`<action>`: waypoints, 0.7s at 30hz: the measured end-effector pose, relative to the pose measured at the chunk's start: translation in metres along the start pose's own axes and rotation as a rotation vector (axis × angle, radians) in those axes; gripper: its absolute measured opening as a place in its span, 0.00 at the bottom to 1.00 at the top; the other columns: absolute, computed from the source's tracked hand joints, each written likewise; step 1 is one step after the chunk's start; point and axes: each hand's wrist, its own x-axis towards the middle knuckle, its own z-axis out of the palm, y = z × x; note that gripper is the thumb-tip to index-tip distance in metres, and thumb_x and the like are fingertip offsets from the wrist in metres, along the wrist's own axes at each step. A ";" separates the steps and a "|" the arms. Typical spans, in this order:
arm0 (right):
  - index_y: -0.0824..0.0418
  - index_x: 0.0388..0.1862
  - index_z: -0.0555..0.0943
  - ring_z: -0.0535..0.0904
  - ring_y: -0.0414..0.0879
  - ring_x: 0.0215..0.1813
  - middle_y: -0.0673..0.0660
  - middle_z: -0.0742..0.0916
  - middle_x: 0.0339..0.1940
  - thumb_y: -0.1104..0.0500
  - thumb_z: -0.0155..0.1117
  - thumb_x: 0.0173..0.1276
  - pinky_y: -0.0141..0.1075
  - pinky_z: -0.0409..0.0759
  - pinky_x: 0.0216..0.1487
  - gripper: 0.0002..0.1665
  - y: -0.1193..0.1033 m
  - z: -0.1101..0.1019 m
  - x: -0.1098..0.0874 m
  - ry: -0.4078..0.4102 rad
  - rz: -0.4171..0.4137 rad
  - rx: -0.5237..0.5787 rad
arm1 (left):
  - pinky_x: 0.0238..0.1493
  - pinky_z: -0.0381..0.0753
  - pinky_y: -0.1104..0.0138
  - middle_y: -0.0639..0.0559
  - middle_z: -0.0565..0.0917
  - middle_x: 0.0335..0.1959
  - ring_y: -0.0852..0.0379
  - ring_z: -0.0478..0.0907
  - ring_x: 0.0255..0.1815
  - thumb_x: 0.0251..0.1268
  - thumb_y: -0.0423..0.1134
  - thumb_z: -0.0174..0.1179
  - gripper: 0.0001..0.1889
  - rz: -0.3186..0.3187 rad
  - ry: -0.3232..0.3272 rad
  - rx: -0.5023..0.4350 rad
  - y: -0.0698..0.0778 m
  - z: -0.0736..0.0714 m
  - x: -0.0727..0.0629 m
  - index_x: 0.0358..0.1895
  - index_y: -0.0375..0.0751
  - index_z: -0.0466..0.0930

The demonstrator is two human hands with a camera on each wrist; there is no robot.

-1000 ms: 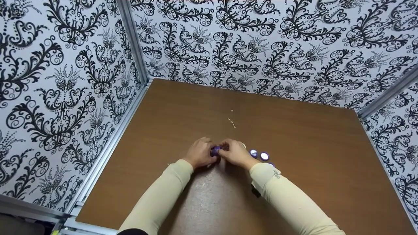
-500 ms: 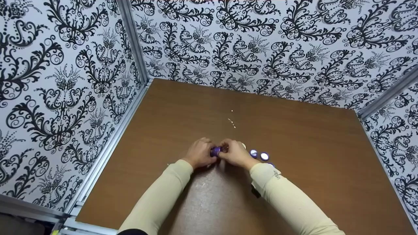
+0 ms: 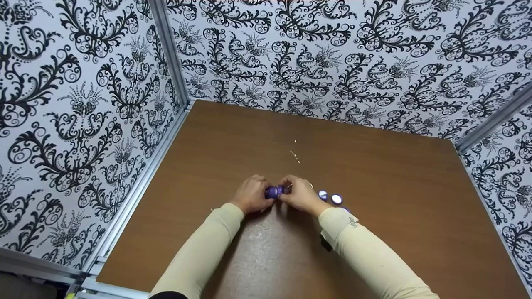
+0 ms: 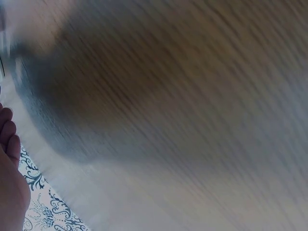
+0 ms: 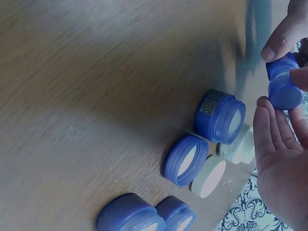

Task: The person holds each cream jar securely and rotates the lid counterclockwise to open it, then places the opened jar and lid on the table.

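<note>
Both hands meet over the middle of the brown table (image 3: 374, 174) and hold a small purple jar (image 3: 274, 192) between them. My left hand (image 3: 262, 192) grips its left end and my right hand (image 3: 288, 190) pinches its right end. In the right wrist view the jar (image 5: 284, 84) shows as two purple parts joined together, with the right hand's fingers (image 5: 269, 130) curled under it and another fingertip (image 5: 284, 36) above. The left wrist view is blurred and shows only tabletop and the edge of my left hand (image 4: 9, 168).
Just right of my right hand lie several small purple jars and lids (image 3: 336, 199). The right wrist view shows one purple jar on its side (image 5: 219, 115), a purple lid (image 5: 185, 160), a white disc (image 5: 209, 175) and a white jar (image 5: 240, 147). Patterned walls (image 3: 83, 104) enclose the table.
The hands have drawn slightly apart, so a little more of the purple jar shows between them. Arms and the loose jars have not moved.
</note>
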 end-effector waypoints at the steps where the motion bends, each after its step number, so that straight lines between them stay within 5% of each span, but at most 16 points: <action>1: 0.61 0.44 0.81 0.83 0.48 0.40 0.51 0.86 0.37 0.62 0.74 0.53 0.44 0.79 0.44 0.18 0.000 0.000 0.000 0.002 -0.002 -0.003 | 0.46 0.78 0.60 0.54 0.83 0.38 0.54 0.79 0.42 0.48 0.51 0.71 0.19 -0.003 -0.004 0.005 0.000 0.000 0.000 0.42 0.44 0.88; 13: 0.64 0.44 0.82 0.84 0.49 0.40 0.54 0.87 0.38 0.64 0.74 0.52 0.41 0.80 0.44 0.19 0.003 0.001 0.001 0.000 -0.007 0.012 | 0.46 0.78 0.59 0.54 0.82 0.37 0.53 0.79 0.41 0.48 0.51 0.72 0.19 -0.021 -0.001 -0.011 0.000 -0.002 -0.001 0.41 0.44 0.88; 21: 0.60 0.43 0.84 0.83 0.48 0.41 0.51 0.87 0.36 0.59 0.77 0.51 0.44 0.78 0.47 0.19 0.003 0.002 -0.001 0.002 -0.030 -0.115 | 0.46 0.78 0.59 0.55 0.82 0.38 0.53 0.79 0.42 0.48 0.52 0.71 0.20 -0.043 -0.019 -0.006 -0.002 -0.002 -0.002 0.42 0.45 0.88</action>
